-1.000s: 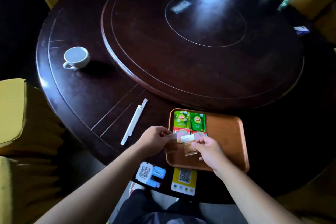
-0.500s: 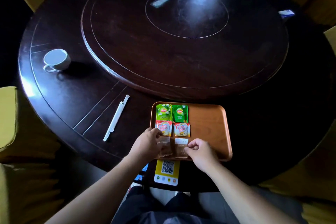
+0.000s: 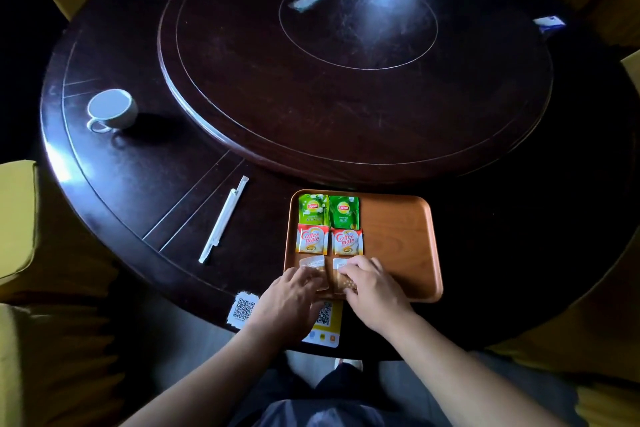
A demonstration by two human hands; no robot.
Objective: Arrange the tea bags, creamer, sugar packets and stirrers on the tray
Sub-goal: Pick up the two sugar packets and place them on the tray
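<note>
Both hands are now lying flatter on the packets than half a second ago, when their fingertips were only reaching the near edge of the rectangular orange-brown wooden tray (image 3: 398, 236); the two clear sugar packets are sitting squarer beneath them. Taking that tray as the landmark, everything arranged so far is filling its left half in two columns. Two green Lipton tea bags (image 3: 328, 210) are lying side by side at the far left corner. Just nearer the person, two red-and-white Coffee-mate creamer sachets (image 3: 329, 240) are lining up under them, almost touching the tea bags. At the near left edge, the left clear sugar packet (image 3: 313, 264) and the right clear sugar packet (image 3: 341, 274) are resting side by side, with only a narrow gap between them. The left hand (image 3: 291, 302) is pressing its loosely spread fingers down on the left packet, and the right hand (image 3: 374, 291) is covering the right packet with curled fingers held together; whether either is pinching cannot be told. A long white paper-wrapped stirrer (image 3: 224, 219) is lying aslant on the dark round wooden table (image 3: 138, 184), well to the left of the tray. A white ceramic cup (image 3: 110, 110) is standing far left of the tray, beyond the stirrer. A yellow QR-code card (image 3: 327, 322) is peeking out just near of the tray, between the wrists.
</note>
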